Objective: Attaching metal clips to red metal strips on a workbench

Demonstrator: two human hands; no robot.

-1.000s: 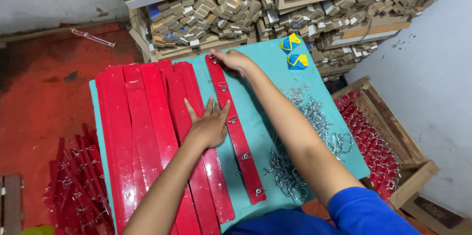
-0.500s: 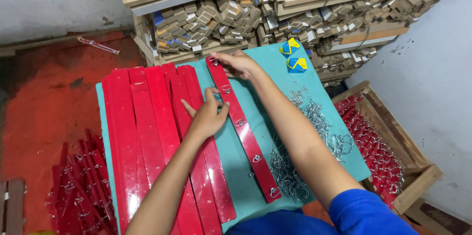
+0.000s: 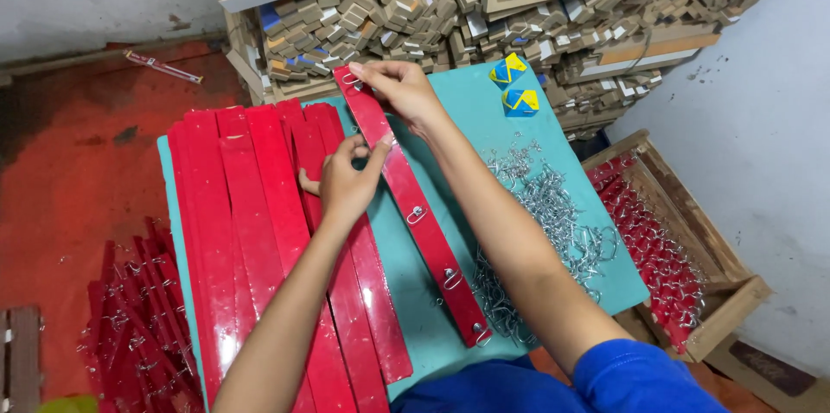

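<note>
Working over the teal table (image 3: 484,123), we have a fan of long red strips (image 3: 251,231) covering its left half, a heap of silver wire clips (image 3: 553,223) on its right half, and 1 red strip (image 3: 406,197) lifted at its far end, running diagonally between those 2 groups. Behind the table stand stacked bundles of cardboard pieces (image 3: 415,15); a wooden crate (image 3: 683,249) of finished red pieces sits to the right, and more clipped strips lie on the red floor (image 3: 78,171) at the left.

Our right hand (image 3: 402,89) is closed on the far end of the raised strip, pinching it between thumb and fingers. Our left hand (image 3: 346,184) is narrowed around its edge further along, fingertips touching the strip near its upper third. We count 3 clips already on its near half, the last at the table's front edge.

We judge the main risk to be the strip's near end sliding off that edge, since only its tip rests there. Tilting it further could also shake a loosely seated clip free. The strip may drag across the clip heap just beside it and scatter pieces toward the crate. 2 small blue-and-yellow packets (image 3: 514,84) lie near the right wrist and could be knocked.
</note>
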